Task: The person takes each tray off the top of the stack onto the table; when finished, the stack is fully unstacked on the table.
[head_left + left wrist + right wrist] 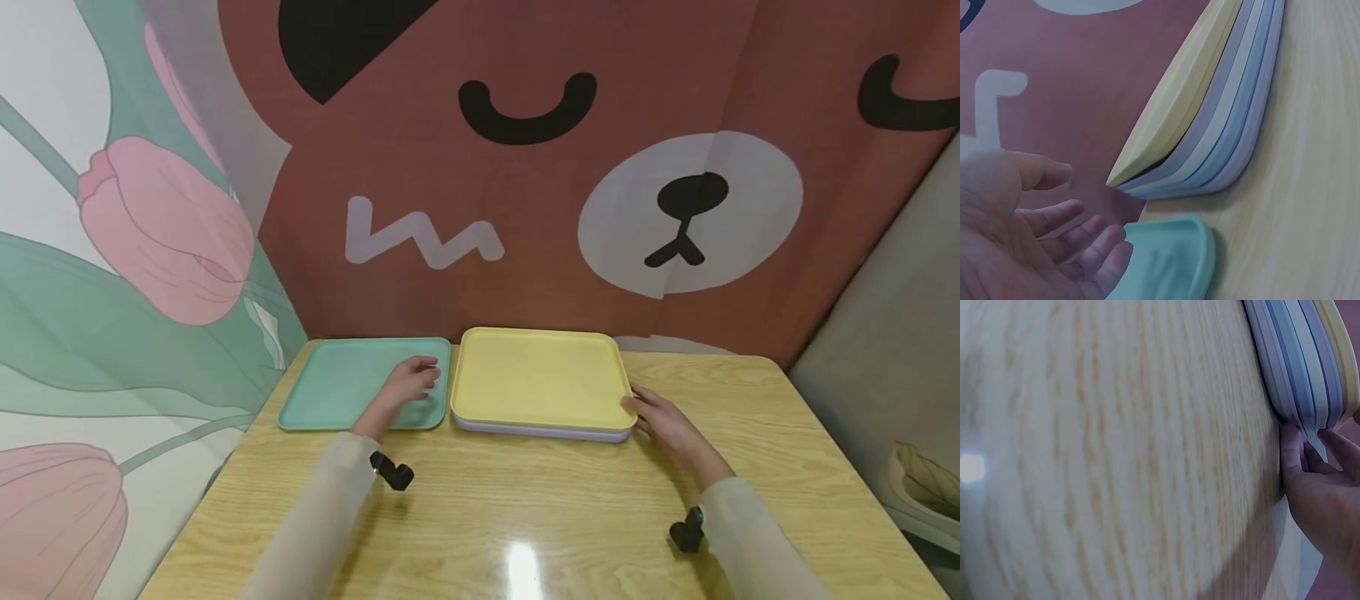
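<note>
A yellow tray [542, 377] lies on top of a stack of several pastel trays, with lavender [1215, 94], whitish and blue edges showing below it. My right hand [667, 427] touches the right side of this stack near its front corner. One fingertip lies at the yellow rim, and other fingers [1335, 450] reach the lower edges; how firmly they press cannot be told. To the left of the stack, a mint-green tray [341, 383] lies flat on the table. My left hand [407, 385] hovers above its right part, fingers loosely spread, holding nothing and apart from the stack.
Both tray groups sit near the back edge of the wooden table [525, 500], a narrow gap between them. Behind rises a cloth [420, 292] printed with a bear, and a tulip-print cloth [165, 233] hangs at the left. A pale object [926, 479] stands beyond the right edge.
</note>
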Motion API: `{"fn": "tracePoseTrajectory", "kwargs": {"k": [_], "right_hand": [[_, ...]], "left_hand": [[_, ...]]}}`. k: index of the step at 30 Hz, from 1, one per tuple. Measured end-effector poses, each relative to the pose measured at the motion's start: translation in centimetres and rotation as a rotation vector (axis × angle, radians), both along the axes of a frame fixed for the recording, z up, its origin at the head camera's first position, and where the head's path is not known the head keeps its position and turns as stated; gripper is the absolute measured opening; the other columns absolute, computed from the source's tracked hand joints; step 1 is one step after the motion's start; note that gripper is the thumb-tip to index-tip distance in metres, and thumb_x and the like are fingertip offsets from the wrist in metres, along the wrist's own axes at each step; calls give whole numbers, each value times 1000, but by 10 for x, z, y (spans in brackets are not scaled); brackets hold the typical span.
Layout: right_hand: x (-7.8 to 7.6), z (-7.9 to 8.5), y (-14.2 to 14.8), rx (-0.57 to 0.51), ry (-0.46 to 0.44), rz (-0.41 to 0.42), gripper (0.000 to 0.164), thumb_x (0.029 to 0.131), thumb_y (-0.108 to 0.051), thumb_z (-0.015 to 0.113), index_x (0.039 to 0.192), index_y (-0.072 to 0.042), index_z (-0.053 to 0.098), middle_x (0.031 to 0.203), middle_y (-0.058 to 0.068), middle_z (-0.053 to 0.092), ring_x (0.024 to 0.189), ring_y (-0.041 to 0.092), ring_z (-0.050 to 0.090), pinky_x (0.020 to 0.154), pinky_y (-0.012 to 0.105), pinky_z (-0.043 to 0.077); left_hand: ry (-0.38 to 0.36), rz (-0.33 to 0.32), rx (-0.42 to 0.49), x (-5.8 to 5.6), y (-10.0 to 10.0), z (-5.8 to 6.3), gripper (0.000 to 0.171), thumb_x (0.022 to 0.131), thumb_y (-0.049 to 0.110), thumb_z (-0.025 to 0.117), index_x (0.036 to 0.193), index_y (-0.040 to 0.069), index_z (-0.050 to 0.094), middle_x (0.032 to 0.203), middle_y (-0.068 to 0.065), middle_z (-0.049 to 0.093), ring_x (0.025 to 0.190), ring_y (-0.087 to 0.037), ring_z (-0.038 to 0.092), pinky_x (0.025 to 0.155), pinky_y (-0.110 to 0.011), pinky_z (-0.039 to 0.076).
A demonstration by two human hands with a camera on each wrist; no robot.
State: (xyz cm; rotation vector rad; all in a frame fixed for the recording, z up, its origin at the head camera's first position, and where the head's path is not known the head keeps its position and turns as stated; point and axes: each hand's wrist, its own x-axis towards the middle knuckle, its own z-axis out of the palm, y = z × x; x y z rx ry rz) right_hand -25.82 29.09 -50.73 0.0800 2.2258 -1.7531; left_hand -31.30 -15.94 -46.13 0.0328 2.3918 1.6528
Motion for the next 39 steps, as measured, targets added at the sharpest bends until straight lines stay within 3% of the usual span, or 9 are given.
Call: {"fn": "tracePoseTrajectory", "kwargs": {"k": [11, 23, 28, 34, 39], "right_hand": [[0, -3, 1, -19, -2, 5, 79, 108, -41, 47, 162, -5, 3, 167, 25, 7, 148, 37, 30, 121, 48, 30], [1, -1, 0, -19, 2, 12, 77, 109, -39, 45, 162, -5, 2, 167, 25, 4, 149, 38, 28, 121, 50, 27], [2, 0, 1, -12, -2, 1, 79, 108, -42, 47, 163, -6, 3, 167, 24, 5, 148, 38, 30, 121, 49, 28], [1, 1, 3, -15, -9, 0, 79, 107, -43, 48, 163, -7, 4, 168, 23, 4, 149, 38, 29, 122, 50, 24], [1, 2, 1, -6, -11, 3, 80, 107, -43, 48, 163, -6, 4, 167, 24, 6, 149, 38, 28, 121, 49, 27]], "left_hand": [[9, -6, 1, -2, 20, -9, 49, 102, 18, 55, 146, -3, 48, 134, -25, 58, 114, -37, 60, 94, -50, 55], [-16, 7, -83, -3, 36, -17, 51, 99, 20, 62, 144, -3, 51, 131, -20, 60, 105, -29, 64, 86, -40, 57], [5, 12, -98, 0, 40, -16, 53, 95, 11, 66, 144, -5, 51, 130, -21, 59, 110, -31, 62, 82, -39, 58], [28, 20, -111, 0, 42, -14, 51, 93, 5, 65, 143, -4, 53, 125, -19, 61, 95, -25, 63, 77, -37, 56], [14, 44, -91, 0, 42, -14, 52, 92, 3, 63, 142, -3, 54, 125, -17, 62, 94, -22, 61, 77, -34, 55]]}}
